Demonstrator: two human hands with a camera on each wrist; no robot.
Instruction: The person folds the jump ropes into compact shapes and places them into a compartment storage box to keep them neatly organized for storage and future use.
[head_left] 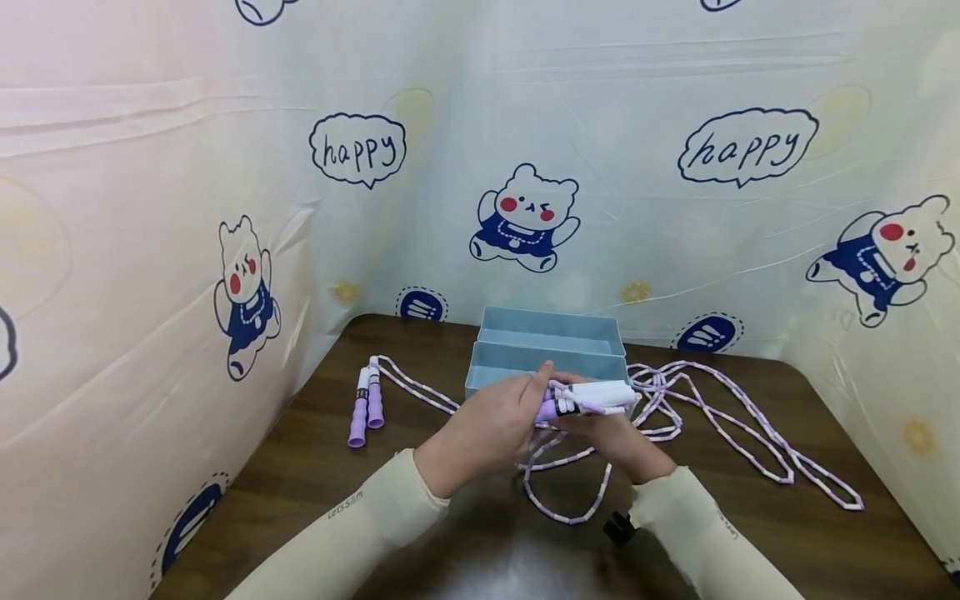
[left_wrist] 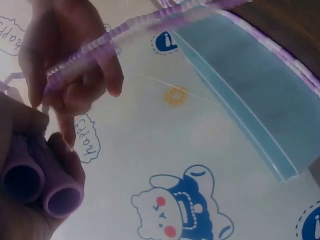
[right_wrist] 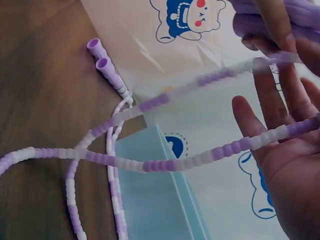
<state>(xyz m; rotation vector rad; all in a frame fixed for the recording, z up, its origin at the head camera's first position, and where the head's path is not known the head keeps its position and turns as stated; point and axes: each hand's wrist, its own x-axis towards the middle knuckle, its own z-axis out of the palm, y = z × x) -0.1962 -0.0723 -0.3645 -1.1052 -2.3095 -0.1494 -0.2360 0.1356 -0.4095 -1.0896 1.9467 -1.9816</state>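
My left hand (head_left: 491,421) grips a pair of purple-and-white jump rope handles (head_left: 596,394), held side by side above the front of a light blue box (head_left: 551,327). In the left wrist view the hollow purple handle ends (left_wrist: 64,201) stick out of that hand. Close by, my right hand (right_wrist: 287,165) has its palm turned up and its fingers loosely extended. The purple-and-white beaded rope (right_wrist: 195,161) runs across that palm and fingers. In the head view the right hand (head_left: 611,437) is partly hidden behind the handles, and a loop of rope hangs below.
A second pair of jump rope handles (head_left: 360,417) lies on the brown table (head_left: 300,500) at the left, its rope leading toward the box. More beaded rope (head_left: 738,408) is spread over the table's right side. A printed cloth (head_left: 637,233) hangs behind and along both sides.
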